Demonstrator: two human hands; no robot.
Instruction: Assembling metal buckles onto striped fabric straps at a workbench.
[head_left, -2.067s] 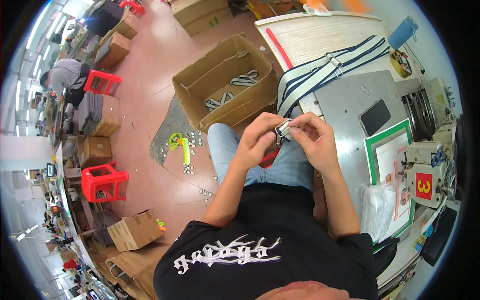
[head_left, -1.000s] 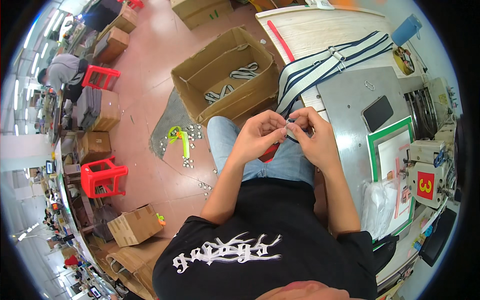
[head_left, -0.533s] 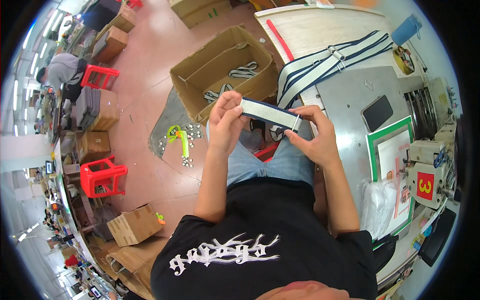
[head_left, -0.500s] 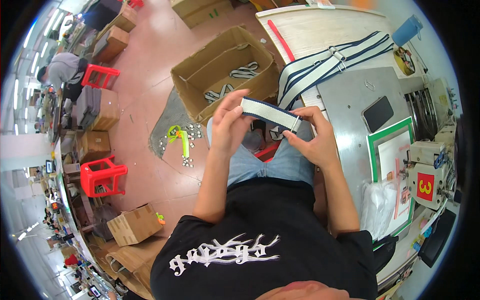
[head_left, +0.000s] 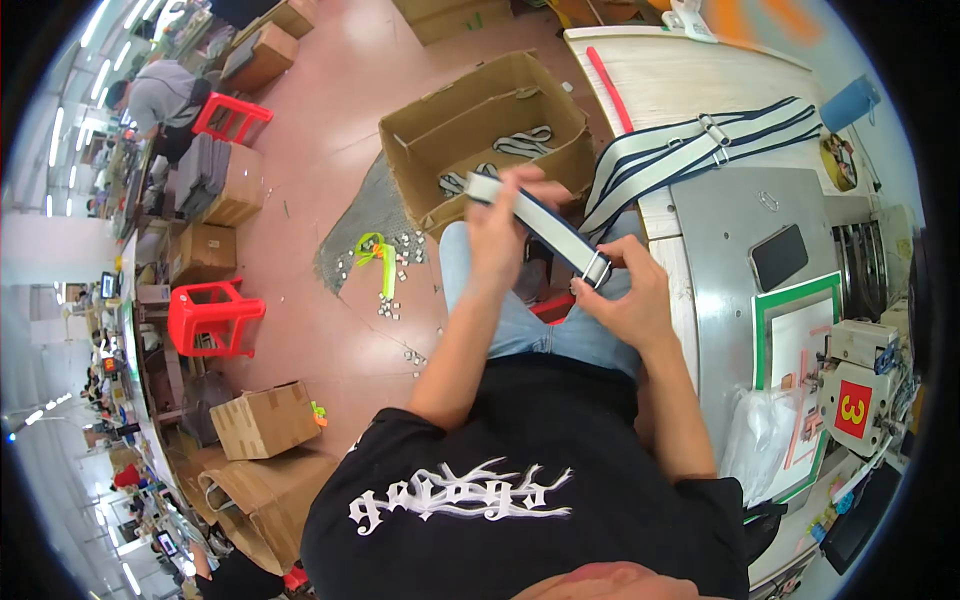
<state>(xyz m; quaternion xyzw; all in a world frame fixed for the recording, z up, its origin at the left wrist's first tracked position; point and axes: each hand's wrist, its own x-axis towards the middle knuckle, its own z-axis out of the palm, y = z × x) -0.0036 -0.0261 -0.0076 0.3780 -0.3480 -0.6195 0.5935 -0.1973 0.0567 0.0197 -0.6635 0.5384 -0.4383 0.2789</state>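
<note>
A white webbing strap (head_left: 556,234) with navy edges stretches slantwise between my hands above my lap. My left hand (head_left: 497,232) grips it near its far left end, which sticks out past the fingers; those fingers are smeared by motion. At the near right end, my right hand (head_left: 634,295) pinches the strap by a metal buckle (head_left: 597,268), between thumb and fingers. More of the same striped straps (head_left: 650,160), with metal buckles on them, lie in a long bundle on the table to my right. Folded straps (head_left: 523,142) lie inside an open cardboard box beyond my hands.
The cardboard box (head_left: 420,128) stands before my knees. On the right are a metal table plate (head_left: 715,235), a phone (head_left: 779,257), a sewing machine (head_left: 858,395) and a blue bottle (head_left: 850,103). Red stools (head_left: 215,318) and cartons (head_left: 265,420) stand on the left. A person (head_left: 165,100) works far left.
My left hand has shifted along the strap, so its end now pokes out beyond the fingers. The strap slants more steeply. The whole view has turned slightly.
</note>
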